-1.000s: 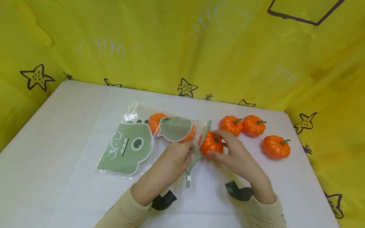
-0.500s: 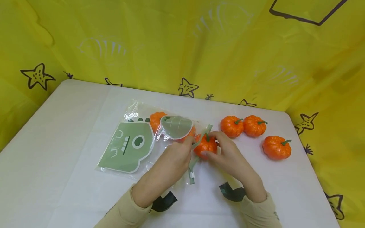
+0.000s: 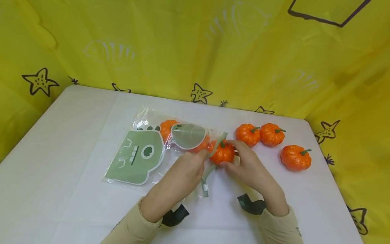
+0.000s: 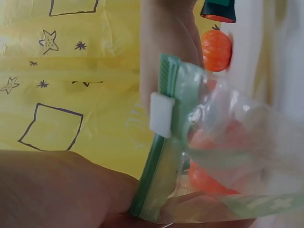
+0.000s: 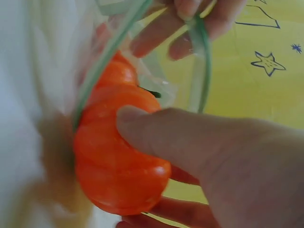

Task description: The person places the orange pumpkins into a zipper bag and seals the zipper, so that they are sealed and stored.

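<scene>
A clear zip bag (image 3: 137, 159) with green monster prints lies on the white table, its mouth facing right. Inside it are two toy pumpkins, one upper (image 3: 167, 128) and one nearer the mouth (image 3: 201, 145), partly covered by the print. My left hand (image 3: 184, 174) pinches the bag's green zip edge, holding the mouth apart. At the opening, my right hand (image 3: 251, 169) grips another orange pumpkin (image 3: 222, 154), its left part inside the bag's rim. In the right wrist view, the thumb (image 5: 137, 126) presses on that pumpkin. A white slider (image 4: 162, 115) sits on the zip strip.
Three more pumpkins rest on the table to the right: two side by side, left (image 3: 247, 135) and right (image 3: 272, 134), and one nearer the right edge (image 3: 295, 158). A yellow patterned cloth (image 3: 170, 61) hangs behind the table.
My right hand has carried the pumpkin leftward into the bag's mouth, then moved slightly back right in the last half second. The left hand stays at the zip edge, nearly still.
</scene>
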Demonstrator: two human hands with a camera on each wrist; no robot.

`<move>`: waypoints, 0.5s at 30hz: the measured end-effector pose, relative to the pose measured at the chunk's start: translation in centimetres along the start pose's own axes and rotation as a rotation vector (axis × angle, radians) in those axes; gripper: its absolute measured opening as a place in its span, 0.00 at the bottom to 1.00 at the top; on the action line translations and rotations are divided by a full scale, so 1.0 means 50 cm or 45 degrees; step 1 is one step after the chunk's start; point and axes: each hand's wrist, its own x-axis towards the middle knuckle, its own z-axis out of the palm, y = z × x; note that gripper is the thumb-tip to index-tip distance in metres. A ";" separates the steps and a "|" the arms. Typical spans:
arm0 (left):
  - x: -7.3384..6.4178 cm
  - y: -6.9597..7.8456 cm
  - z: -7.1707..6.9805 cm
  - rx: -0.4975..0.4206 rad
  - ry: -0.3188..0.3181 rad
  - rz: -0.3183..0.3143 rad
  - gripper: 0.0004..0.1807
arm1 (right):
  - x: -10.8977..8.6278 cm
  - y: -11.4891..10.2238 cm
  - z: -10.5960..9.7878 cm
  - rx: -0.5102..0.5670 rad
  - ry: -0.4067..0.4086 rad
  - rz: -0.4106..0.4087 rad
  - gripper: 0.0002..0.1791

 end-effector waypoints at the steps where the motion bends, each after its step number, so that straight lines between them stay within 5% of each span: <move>1: 0.001 0.001 0.000 -0.004 0.001 0.006 0.11 | 0.001 0.000 0.003 -0.004 0.016 0.008 0.34; 8: 0.001 0.005 0.002 0.156 -0.028 0.082 0.08 | 0.013 -0.007 0.029 0.017 0.033 0.014 0.38; 15: 0.000 0.003 -0.005 0.058 -0.021 0.005 0.12 | 0.008 -0.003 0.017 0.012 0.008 -0.039 0.32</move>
